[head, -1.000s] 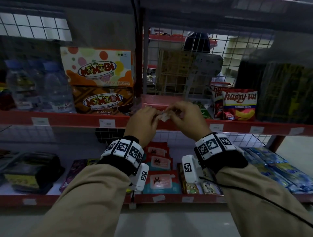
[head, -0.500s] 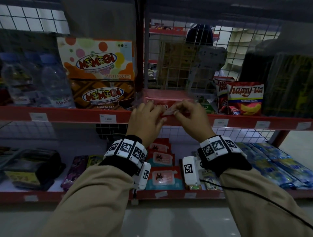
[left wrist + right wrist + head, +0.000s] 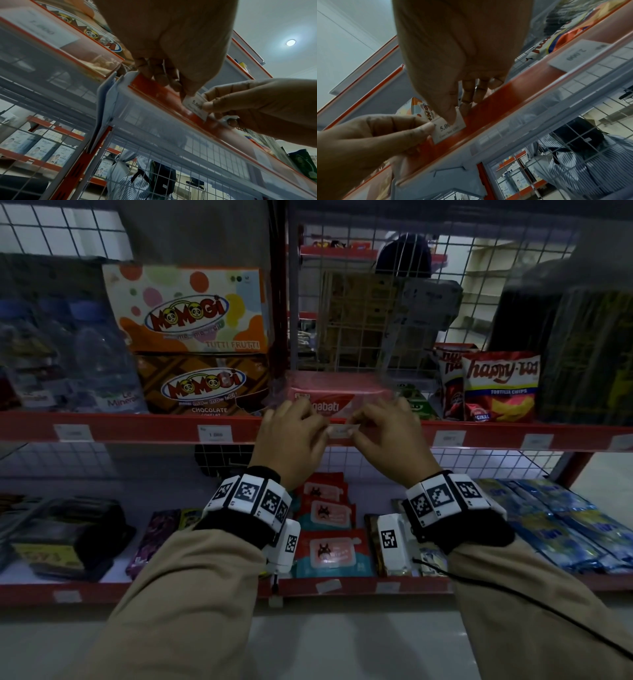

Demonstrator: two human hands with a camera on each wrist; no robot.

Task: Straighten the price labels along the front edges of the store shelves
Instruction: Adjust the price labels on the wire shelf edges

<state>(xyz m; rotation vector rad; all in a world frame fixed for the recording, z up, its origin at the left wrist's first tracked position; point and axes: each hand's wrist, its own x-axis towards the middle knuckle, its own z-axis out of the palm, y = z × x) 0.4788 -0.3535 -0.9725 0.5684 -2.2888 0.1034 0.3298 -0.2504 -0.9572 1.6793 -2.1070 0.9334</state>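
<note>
A small white price label (image 3: 342, 430) printed "5.00" lies level against the red front strip (image 3: 493, 436) of the middle shelf. My left hand (image 3: 320, 429) pinches its left end and my right hand (image 3: 358, 429) pinches its right end. In the left wrist view the label (image 3: 195, 106) is squeezed between my left hand (image 3: 173, 86) above and the right thumb (image 3: 208, 105). The right wrist view has the label (image 3: 448, 129) under my right thumb (image 3: 450, 115), with the left fingers (image 3: 423, 128) on its other end.
More labels sit in the strip: one (image 3: 214, 434) to the left, one (image 3: 449, 438) to the right. A crooked label (image 3: 328, 586) is on the lower shelf edge. A pink wafer pack (image 3: 342, 392) stands just behind my hands. A person in a striped shirt (image 3: 583, 162) is beyond the mesh.
Both hands brought the label down from in front of the pink pack onto the red strip. It was tilted and now lies level.
</note>
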